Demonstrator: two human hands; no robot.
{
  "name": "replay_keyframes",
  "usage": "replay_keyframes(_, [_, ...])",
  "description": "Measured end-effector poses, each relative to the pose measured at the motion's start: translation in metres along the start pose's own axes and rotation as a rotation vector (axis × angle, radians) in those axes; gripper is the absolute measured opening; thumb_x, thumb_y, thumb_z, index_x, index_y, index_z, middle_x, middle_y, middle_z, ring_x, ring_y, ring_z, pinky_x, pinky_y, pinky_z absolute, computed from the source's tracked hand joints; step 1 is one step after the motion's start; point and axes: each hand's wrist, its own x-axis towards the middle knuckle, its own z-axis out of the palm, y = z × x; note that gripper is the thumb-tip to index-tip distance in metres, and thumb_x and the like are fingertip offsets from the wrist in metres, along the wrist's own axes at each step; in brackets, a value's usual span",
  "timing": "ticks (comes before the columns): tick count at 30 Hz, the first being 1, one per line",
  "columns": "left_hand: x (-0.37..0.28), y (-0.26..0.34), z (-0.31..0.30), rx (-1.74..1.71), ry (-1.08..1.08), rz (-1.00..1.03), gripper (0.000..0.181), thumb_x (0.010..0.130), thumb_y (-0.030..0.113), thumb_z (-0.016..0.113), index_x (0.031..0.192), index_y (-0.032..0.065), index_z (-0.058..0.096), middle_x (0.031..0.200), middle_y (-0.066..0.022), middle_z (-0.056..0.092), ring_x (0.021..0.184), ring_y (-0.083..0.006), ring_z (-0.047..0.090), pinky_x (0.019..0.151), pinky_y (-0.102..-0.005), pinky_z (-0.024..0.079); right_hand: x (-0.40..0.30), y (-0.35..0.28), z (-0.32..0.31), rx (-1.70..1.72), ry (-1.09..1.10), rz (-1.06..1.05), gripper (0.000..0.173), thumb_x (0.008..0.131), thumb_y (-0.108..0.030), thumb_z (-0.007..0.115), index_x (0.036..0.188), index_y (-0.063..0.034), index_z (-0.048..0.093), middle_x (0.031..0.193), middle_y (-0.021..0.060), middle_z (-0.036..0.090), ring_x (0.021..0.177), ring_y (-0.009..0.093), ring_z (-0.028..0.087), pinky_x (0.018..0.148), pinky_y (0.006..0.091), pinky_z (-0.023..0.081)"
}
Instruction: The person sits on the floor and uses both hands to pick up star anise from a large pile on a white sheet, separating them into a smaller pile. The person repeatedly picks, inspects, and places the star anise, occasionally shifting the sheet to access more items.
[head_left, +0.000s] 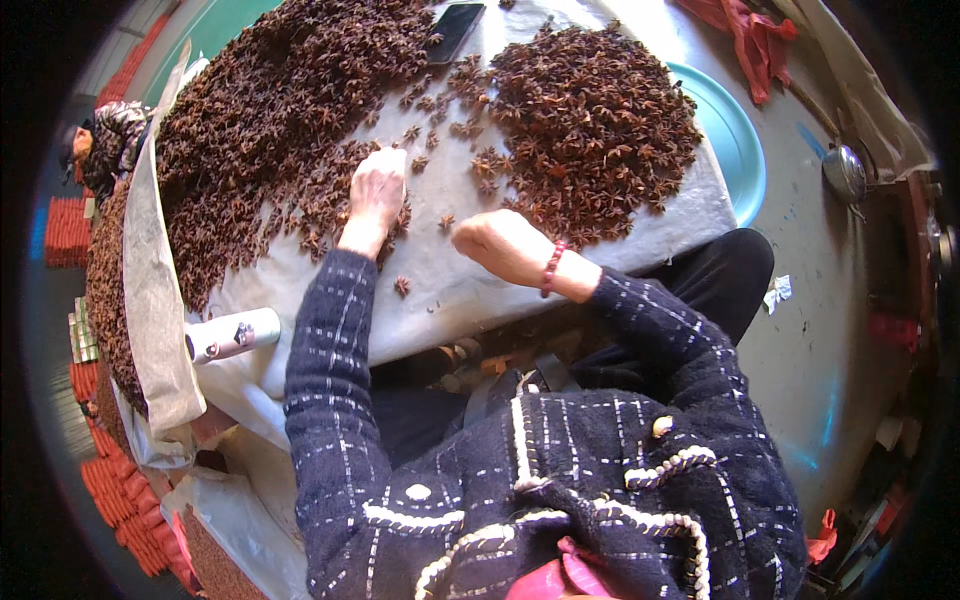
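Note:
My left hand (379, 187) rests over the near edge of a large heap of dried star anise (285, 97) on a cloth-covered table (465, 304). Its back faces up and its fingertips are hidden, so I cannot see whether it holds a pod. My right hand (501, 241), with a red bead bracelet (553, 268) at the wrist, hovers curled over the pale cloth, its fingers turned out of sight. Beside it lies a second, rounder star anise heap (596, 131). Loose pods (419, 163) are scattered between the heaps, and a single pod (403, 286) lies near the front.
A smartphone (455, 34) lies between the heaps at the back. A light-coloured cylindrical bottle (236, 335) lies at the left. A turquoise basin (742, 150) sits beyond the table's right edge. Another person (116, 142) is at far left, near stacked red sacks (67, 232).

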Motion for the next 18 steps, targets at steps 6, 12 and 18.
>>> replay_keyframes(6, [-0.033, 0.092, -0.028, -0.698, 0.177, -0.608, 0.009, 0.09, 0.009, 0.06, 0.095, 0.001, 0.063, 0.085, -0.0128, 0.067, 0.073, -0.0212, 0.064, 0.069, -0.0338, 0.052, 0.028, -0.01, 0.018, -0.192, 0.36, 0.057, 0.013, 0.087, -0.012, 0.057, 0.097, -0.0035, 0.054, 0.077, 0.0166, 0.064, 0.073, 0.032, 0.066, 0.064, 0.0405, 0.053])
replay_keyframes(12, [-0.062, 0.096, -0.024, -1.958, 0.161, -1.12, 0.005, 0.091, 0.007, 0.063, 0.095, 0.0044, 0.063, 0.087, -0.0035, 0.067, 0.078, -0.0131, 0.064, 0.072, -0.0252, 0.053, 0.008, 0.001, 0.017, 0.001, 0.367, -0.078, 0.016, 0.088, -0.011, 0.056, 0.1, -0.0018, 0.06, 0.083, 0.0166, 0.067, 0.075, 0.031, 0.067, 0.067, 0.0393, 0.054])
replay_keyframes(18, [-0.092, 0.114, -0.042, -1.628, -0.057, -0.862, 0.011, 0.09, 0.006, 0.062, 0.1, 0.0012, 0.064, 0.091, -0.0053, 0.068, 0.08, -0.0127, 0.064, 0.074, -0.0264, 0.053, 0.001, -0.004, 0.009, 0.292, 0.287, 0.265, 0.018, 0.092, -0.019, 0.057, 0.099, -0.0047, 0.066, 0.082, 0.0212, 0.066, 0.074, 0.035, 0.067, 0.068, 0.0428, 0.053])
